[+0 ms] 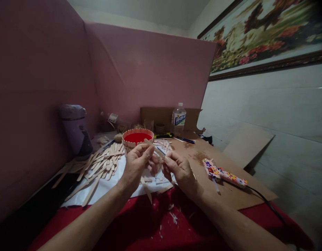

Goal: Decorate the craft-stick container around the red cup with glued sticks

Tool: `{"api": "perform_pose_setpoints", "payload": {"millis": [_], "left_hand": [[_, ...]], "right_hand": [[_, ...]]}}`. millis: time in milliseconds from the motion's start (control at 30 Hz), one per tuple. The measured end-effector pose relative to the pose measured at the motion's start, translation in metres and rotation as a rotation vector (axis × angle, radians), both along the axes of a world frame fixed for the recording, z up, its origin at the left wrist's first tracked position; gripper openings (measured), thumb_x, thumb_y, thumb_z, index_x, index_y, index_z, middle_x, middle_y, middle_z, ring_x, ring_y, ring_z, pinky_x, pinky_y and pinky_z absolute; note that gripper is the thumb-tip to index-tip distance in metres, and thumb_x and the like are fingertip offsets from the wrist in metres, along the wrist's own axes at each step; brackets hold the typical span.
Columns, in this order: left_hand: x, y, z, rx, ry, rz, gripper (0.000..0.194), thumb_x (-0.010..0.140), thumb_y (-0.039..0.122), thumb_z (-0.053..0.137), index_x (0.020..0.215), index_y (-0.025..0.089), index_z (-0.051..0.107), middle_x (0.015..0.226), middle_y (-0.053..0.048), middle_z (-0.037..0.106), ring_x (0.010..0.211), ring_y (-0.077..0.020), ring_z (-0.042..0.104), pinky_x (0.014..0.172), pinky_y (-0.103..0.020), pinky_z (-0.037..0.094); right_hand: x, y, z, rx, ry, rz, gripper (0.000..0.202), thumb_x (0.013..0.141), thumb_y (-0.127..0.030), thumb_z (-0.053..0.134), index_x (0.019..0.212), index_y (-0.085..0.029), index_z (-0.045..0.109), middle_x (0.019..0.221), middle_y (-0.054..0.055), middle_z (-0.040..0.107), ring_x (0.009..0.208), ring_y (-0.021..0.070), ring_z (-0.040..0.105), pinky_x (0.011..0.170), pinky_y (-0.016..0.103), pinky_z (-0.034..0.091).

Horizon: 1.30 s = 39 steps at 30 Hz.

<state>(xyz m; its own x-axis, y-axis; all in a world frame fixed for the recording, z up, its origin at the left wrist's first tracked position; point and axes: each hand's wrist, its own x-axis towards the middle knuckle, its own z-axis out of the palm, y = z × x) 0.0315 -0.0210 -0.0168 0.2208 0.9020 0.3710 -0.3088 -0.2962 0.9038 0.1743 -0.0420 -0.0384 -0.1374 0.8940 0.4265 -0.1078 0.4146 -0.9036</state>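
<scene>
Above the near edge of the table (pixel 202 223), the wooden stick (pixel 159 153) slants between both hands, far tip pointing left toward the red-lined tub (pixel 138 130); the left hand (pixel 138 158) pinches near that tip, the right hand (pixel 180 170), fingers curled, grips the lower end, anything more I cannot tell

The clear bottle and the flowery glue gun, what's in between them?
In the head view, a dark blue tool and some brown crumbs lie on the cardboard between them.
</scene>
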Motion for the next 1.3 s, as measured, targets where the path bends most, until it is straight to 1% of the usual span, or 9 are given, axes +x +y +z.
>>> {"api": "perform_pose_setpoints", "payload": {"millis": [100,167,233,300,500,733,900,1100,1300], "left_hand": [[0.001,-0.002,-0.005,0.217,0.180,0.276,0.023,0.082,0.039,0.060,0.087,0.018,0.053,0.056,0.004,0.056,0.040,-0.0092,0.050,0.041,-0.020,0.037],[0.002,-0.005,-0.008,0.422,0.411,0.391,0.014,0.083,0.032,0.058,0.081,0.019,0.055,0.060,0.003,0.057,0.050,-0.0097,0.052,0.049,-0.020,0.037],[0.003,-0.008,-0.009,0.530,0.667,0.410,0.012,0.085,0.027,0.055,0.077,0.019,0.056,0.061,0.000,0.059,0.054,-0.0118,0.054,0.053,-0.022,0.036],[0.004,-0.011,-0.009,0.544,0.868,0.418,0.013,0.087,0.026,0.050,0.077,0.019,0.057,0.062,-0.001,0.062,0.055,-0.0142,0.056,0.054,-0.024,0.035],[0.005,-0.009,-0.007,0.617,1.146,0.472,0.022,0.092,0.025,0.039,0.087,0.018,0.059,0.071,-0.008,0.070,0.064,-0.0205,0.065,0.055,-0.026,0.034],[-0.003,-0.001,-0.010,0.851,1.273,0.462,0.022,0.089,0.020,0.043,0.071,0.018,0.054,0.057,-0.003,0.059,0.044,-0.0134,0.048,0.046,-0.025,0.018],[-0.009,-0.001,-0.002,0.944,1.203,0.405,0.021,0.085,0.019,0.045,0.065,0.019,0.051,0.051,-0.001,0.055,0.042,-0.0108,0.041,0.047,-0.025,0.015],[-0.008,-0.002,-0.001,0.976,1.069,0.530,0.018,0.073,0.013,0.046,0.055,0.018,0.048,0.042,0.003,0.049,0.039,-0.0089,0.039,0.048,-0.024,0.018],[-0.010,0.002,-0.002,0.932,1.024,0.729,0.016,0.067,0.014,0.049,0.052,0.019,0.049,0.042,0.003,0.046,0.040,-0.0094,0.039,0.048,-0.024,0.020]], "right_hand": [[0.001,-0.001,-0.001,0.097,-0.135,-0.245,0.022,0.087,-0.035,0.050,0.070,-0.021,0.048,0.054,-0.006,0.042,0.047,0.0089,0.036,0.046,0.022,0.030],[0.002,-0.003,0.000,0.166,-0.255,-0.352,0.020,0.088,-0.030,0.049,0.071,-0.020,0.050,0.058,-0.005,0.044,0.051,0.0101,0.039,0.050,0.023,0.031],[0.002,-0.006,0.001,0.232,-0.377,-0.407,0.018,0.088,-0.026,0.046,0.072,-0.021,0.050,0.060,-0.003,0.047,0.053,0.0115,0.042,0.052,0.024,0.032],[0.002,-0.008,0.002,0.289,-0.489,-0.448,0.016,0.088,-0.022,0.044,0.074,-0.021,0.050,0.061,-0.002,0.050,0.055,0.0128,0.045,0.054,0.026,0.032],[0.000,-0.009,0.001,0.424,-0.745,-0.554,0.015,0.088,-0.017,0.042,0.074,-0.022,0.045,0.063,0.000,0.053,0.056,0.0152,0.048,0.055,0.028,0.029],[0.002,-0.009,-0.002,0.547,-0.952,-0.586,0.016,0.085,-0.013,0.038,0.073,-0.020,0.047,0.065,0.003,0.057,0.058,0.0163,0.049,0.055,0.029,0.027],[0.003,-0.010,-0.003,0.593,-1.014,-0.542,0.014,0.084,-0.014,0.038,0.076,-0.019,0.049,0.065,0.004,0.059,0.054,0.0161,0.048,0.054,0.030,0.026],[0.001,-0.014,-0.001,0.504,-0.889,-0.507,0.014,0.087,-0.016,0.037,0.079,-0.020,0.048,0.066,0.002,0.058,0.059,0.0161,0.051,0.055,0.027,0.029],[-0.001,-0.016,0.004,0.320,-0.627,-0.432,0.013,0.086,-0.019,0.042,0.073,-0.022,0.044,0.060,-0.002,0.049,0.054,0.0136,0.044,0.053,0.026,0.028]]}}
